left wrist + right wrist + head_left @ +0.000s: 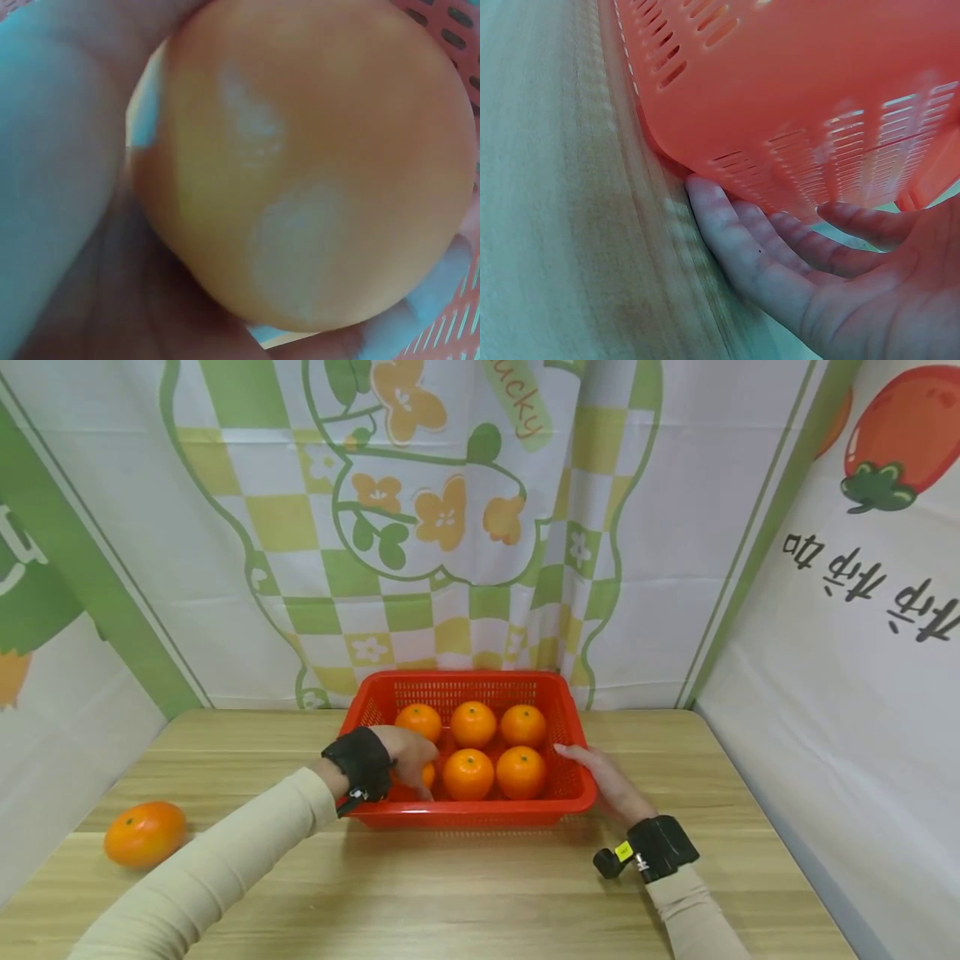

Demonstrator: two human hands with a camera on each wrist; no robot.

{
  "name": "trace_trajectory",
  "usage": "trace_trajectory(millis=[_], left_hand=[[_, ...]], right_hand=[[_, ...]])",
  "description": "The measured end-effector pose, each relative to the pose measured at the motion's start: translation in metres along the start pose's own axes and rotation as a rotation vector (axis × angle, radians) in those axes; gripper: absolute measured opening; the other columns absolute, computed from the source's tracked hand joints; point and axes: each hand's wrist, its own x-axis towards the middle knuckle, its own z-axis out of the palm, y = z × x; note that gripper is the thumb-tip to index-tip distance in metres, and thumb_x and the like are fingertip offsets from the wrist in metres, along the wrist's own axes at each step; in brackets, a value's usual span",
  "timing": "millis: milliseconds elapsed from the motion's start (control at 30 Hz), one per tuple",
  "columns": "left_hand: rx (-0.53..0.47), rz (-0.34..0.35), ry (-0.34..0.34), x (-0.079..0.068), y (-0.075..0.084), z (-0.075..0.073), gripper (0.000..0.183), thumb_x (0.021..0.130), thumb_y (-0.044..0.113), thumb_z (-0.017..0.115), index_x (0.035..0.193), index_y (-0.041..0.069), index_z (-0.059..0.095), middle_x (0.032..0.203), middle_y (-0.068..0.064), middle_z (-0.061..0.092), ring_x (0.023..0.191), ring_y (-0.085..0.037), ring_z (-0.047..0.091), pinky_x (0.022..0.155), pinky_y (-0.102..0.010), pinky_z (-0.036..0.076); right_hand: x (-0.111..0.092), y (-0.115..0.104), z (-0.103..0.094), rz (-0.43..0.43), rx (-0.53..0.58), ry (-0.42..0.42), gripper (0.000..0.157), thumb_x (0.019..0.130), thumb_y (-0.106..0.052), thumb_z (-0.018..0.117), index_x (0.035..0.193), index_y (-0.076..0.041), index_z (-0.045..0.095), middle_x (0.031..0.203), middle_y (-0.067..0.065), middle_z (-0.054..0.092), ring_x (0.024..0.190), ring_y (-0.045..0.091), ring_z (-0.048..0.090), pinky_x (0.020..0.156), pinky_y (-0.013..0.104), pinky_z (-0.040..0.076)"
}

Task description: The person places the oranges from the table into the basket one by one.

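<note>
Left hand (pixel 408 758) cups an orange (pixel 315 165) inside the basket (pixel 465 814), right hand (pixel 611 785) flat against its side; loosening could bump 5 neighbours.

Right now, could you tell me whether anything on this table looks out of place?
Yes: one orange lies alone on the table at the far left, apart from the red basket that holds the others. Nothing looks spilled or damaged.

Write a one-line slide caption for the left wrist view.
Left hand grips an orange inside the red basket.
</note>
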Motion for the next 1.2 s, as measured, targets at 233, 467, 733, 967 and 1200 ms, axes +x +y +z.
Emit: trace_trajectory(millis=[233, 467, 733, 967, 1200], left_hand=[[-0.016, 0.028, 0.009, -0.002, -0.002, 0.000, 0.060, 0.072, 0.049, 0.076, 0.113, 0.010, 0.058, 0.098, 0.002, 0.058, 0.089, -0.017, 0.050, 0.088, -0.037, 0.043], [-0.030, 0.042, 0.011, -0.004, -0.003, -0.001, 0.055, 0.073, 0.049, 0.075, 0.114, 0.016, 0.059, 0.099, 0.005, 0.057, 0.089, -0.016, 0.049, 0.088, -0.037, 0.042], [-0.043, 0.055, 0.010, -0.008, -0.003, -0.003, 0.053, 0.072, 0.053, 0.074, 0.110, 0.019, 0.060, 0.095, 0.003, 0.056, 0.087, -0.018, 0.050, 0.083, -0.038, 0.043], [-0.083, 0.050, 0.028, -0.013, -0.005, -0.003, 0.056, 0.070, 0.057, 0.073, 0.110, 0.020, 0.061, 0.098, 0.003, 0.057, 0.087, -0.018, 0.050, 0.086, -0.039, 0.042], [-0.070, 0.062, 0.059, -0.016, -0.009, -0.004, 0.061, 0.070, 0.060, 0.071, 0.110, 0.016, 0.061, 0.101, 0.002, 0.057, 0.087, -0.019, 0.050, 0.085, -0.039, 0.043]], right_hand=[[0.001, 0.001, -0.001, -0.007, -0.018, -0.005, 0.065, 0.096, -0.042, 0.048, 0.144, -0.004, 0.027, 0.130, 0.021, 0.050, 0.107, 0.040, 0.053, 0.089, 0.048, 0.047], [0.001, 0.001, -0.001, -0.002, -0.013, 0.008, 0.066, 0.095, -0.043, 0.050, 0.144, -0.006, 0.028, 0.128, 0.018, 0.052, 0.107, 0.039, 0.054, 0.088, 0.048, 0.048], [0.000, 0.001, 0.001, -0.002, -0.005, 0.002, 0.065, 0.096, -0.041, 0.049, 0.144, -0.004, 0.027, 0.130, 0.021, 0.051, 0.108, 0.042, 0.052, 0.090, 0.051, 0.046], [0.001, 0.002, 0.001, 0.000, -0.003, -0.005, 0.064, 0.097, -0.040, 0.048, 0.145, -0.004, 0.026, 0.131, 0.021, 0.050, 0.108, 0.041, 0.052, 0.090, 0.051, 0.045], [0.001, 0.002, 0.000, -0.007, -0.011, -0.006, 0.064, 0.097, -0.040, 0.047, 0.144, -0.003, 0.026, 0.131, 0.022, 0.049, 0.108, 0.042, 0.052, 0.090, 0.050, 0.046]])
